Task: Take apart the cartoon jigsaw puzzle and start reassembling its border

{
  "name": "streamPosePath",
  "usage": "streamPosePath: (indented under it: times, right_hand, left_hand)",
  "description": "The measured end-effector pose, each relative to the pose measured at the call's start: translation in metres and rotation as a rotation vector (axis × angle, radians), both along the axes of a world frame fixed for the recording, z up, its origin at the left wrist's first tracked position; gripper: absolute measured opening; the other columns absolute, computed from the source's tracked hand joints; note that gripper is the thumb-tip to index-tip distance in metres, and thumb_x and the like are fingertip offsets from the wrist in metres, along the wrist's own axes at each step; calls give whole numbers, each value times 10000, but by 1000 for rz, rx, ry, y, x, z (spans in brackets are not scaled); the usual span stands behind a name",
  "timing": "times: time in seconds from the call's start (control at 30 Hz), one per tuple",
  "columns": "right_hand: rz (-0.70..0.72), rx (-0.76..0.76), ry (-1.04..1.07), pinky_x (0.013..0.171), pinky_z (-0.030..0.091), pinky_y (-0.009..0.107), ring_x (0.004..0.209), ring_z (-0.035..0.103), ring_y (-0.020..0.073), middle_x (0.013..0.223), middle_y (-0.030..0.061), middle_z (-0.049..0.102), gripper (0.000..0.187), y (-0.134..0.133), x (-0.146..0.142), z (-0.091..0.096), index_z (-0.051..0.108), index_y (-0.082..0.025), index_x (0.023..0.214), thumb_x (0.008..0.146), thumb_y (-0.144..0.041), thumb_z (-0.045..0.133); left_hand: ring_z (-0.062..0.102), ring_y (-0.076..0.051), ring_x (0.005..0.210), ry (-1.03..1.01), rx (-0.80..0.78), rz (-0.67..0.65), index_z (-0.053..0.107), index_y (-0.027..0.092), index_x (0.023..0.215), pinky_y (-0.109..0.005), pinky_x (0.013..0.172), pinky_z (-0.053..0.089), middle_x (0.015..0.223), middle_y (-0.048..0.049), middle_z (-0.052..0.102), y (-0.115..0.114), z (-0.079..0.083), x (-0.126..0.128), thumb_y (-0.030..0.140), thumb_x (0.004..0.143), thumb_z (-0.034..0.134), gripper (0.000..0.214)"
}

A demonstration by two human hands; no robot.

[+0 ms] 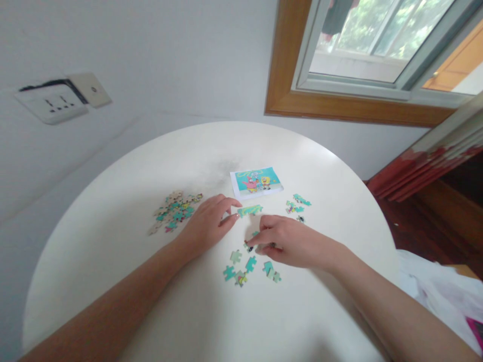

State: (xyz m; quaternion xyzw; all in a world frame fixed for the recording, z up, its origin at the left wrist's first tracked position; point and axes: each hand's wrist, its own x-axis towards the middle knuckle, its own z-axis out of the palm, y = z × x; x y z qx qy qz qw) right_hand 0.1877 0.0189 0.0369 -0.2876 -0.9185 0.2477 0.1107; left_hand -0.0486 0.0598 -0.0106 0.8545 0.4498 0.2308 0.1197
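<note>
My left hand (210, 221) rests on the table with thumb and index finger apart, their tips at the left end of a short joined strip of puzzle pieces (249, 210). My right hand (281, 239) is curled, its index fingertip on a dark-marked puzzle piece (249, 246) just below the strip; its thumb is partly hidden. Near that hand lie several loose teal and pale green pieces (251, 264). Above the strip is a printed picture card (258, 181) with a pink and a yellow cartoon figure on teal.
A heap of mixed puzzle pieces (175, 211) lies left of my left hand. Several more pieces (298, 203) are at the right. Everything sits on a round white table (181, 311) against a wall with a socket (56, 103) and a wood-framed window (362, 103).
</note>
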Motion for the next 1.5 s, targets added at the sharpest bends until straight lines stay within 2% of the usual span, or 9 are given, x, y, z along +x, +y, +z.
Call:
streamPosePath:
  times: [0.27,0.57,0.77,0.97,1.27,1.5]
  right_hand:
    - [-98,-21,-27,752,453,256,833,601,147,994,69,627,290,8,11,4,690,-185,1048,846,-70,517]
    - [-159,-38,-66,703,426,244,760,580,132,875,49,603,252,14,24,7,709,-192,923,867,-79,491]
    - [-216,-46,-19,697,438,243,772,592,131,935,56,632,300,16,30,9,711,-210,1014,863,-74,490]
    - [-254,-37,-30,705,446,253,771,604,136,914,50,656,295,18,36,15,718,-211,983,842,-68,502]
    - [-513,76,-95,668,431,250,686,569,130,840,41,655,278,27,61,21,727,-203,929,800,-103,502]
    - [-702,134,-131,684,421,257,712,572,139,850,29,662,288,36,79,20,729,-220,923,786,-111,500]
  left_hand:
    - [557,-197,837,0,0,-4,589,206,1071,-352,827,431,874,-29,568,0,1,0,286,880,519,219]
    - [558,-201,829,19,-8,7,592,214,1065,-359,830,434,879,-34,575,-1,4,1,306,885,502,221]
    - [561,-204,842,22,-16,4,590,218,1080,-359,833,435,890,-37,581,1,1,0,314,885,502,235]
    - [560,-202,835,17,-28,-3,589,205,1077,-364,845,432,881,-37,575,-1,4,1,302,887,498,232]
    - [554,-198,822,11,-26,0,588,212,1070,-367,847,430,873,-29,575,0,3,1,305,883,503,226]
    - [554,-193,800,11,-25,-7,590,195,1070,-357,826,431,869,-30,565,0,4,0,303,887,504,230]
